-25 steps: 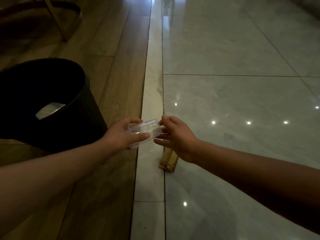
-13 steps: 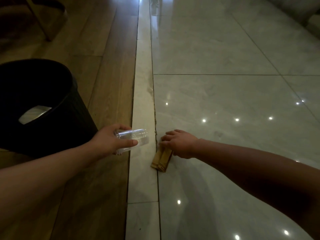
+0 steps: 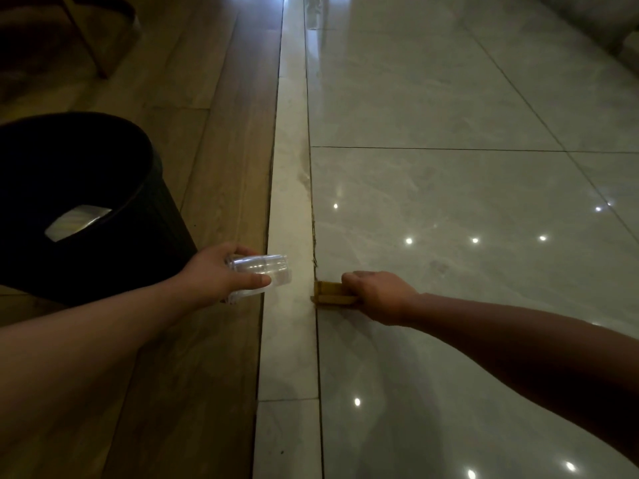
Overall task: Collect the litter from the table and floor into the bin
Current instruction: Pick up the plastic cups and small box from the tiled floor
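Since a second ago: right hand off clear plastic cup, now down on floor, closed over yellow-brown litter piece at tile seam. Left hand gripping cup sideways, just beside black bin.

Clear, glossy plastic in the cup gripped by the left hand, light catching on its smooth wall. Yellowish, matt, cardboard-like stuff in the flat packet under the right hand. Beneath that grip, polished marble-look tile, mirror-glossy with lamp glints. Left of the cup grip, satin wood-grain planks and a dark, ribbed bin, dull in finish, holding a shiny foil-like scrap.
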Demonstrator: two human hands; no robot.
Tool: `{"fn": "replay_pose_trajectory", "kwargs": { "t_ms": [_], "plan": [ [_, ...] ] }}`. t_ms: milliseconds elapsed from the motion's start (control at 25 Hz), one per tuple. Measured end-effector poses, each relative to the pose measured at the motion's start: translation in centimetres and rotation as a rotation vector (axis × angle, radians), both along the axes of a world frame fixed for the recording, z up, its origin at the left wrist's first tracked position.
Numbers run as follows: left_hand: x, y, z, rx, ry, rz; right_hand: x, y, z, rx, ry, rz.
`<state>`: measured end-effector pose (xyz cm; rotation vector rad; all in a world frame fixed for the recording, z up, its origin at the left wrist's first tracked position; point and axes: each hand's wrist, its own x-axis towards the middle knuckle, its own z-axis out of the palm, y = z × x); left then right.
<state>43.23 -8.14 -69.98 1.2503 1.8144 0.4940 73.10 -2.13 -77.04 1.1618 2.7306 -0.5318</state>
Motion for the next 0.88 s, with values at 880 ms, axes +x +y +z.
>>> {"fn": "replay_pose_trajectory", "kwargs": {
  "t_ms": [880],
  "plan": [
    [5.3,-10.0,9.4,-0.232,0.099,0.092,2.3,-10.4,12.8,-0.274,0.003,-0.563]
  ]
}}
